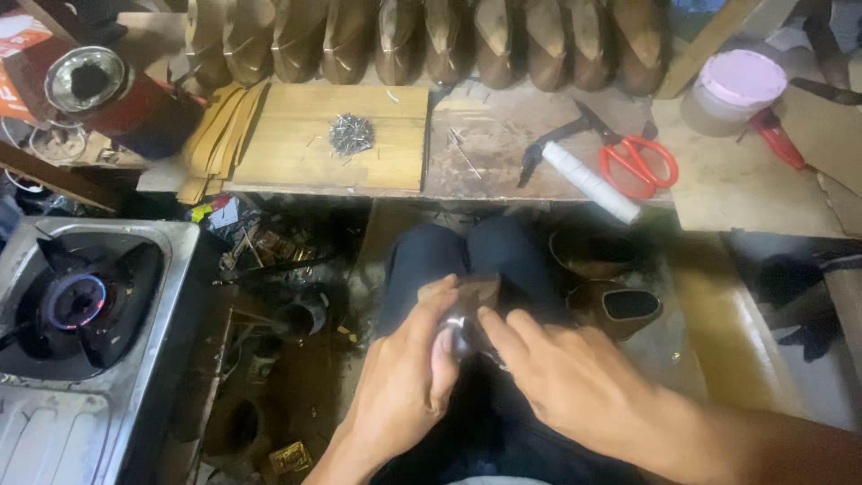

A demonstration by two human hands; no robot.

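A worn wooden counter (pixel 503 135) carries a heap of small nails (pixel 351 133), red-handled scissors (pixel 636 162) and a white roll (pixel 590 182). A lit gas burner (pixel 76 301) glows nearby (blue flame). Over the lap, the left hand (pixel 404 377) and right hand (pixel 566 377) pinch a small brown leather piece (pixel 469 301) between them.

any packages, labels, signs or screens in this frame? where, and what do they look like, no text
Orange and white printed package: top left corner, flat, cut off by the frame edge.
Dark red can: upper left on the bench, lying tilted, round shiny rim toward the camera; any label too blurred to tell.
Small gold wrapper: on the floor, bottom centre-left, crumpled.
Blue and yellow scraps: under the bench edge among debris.
No signs or screens.
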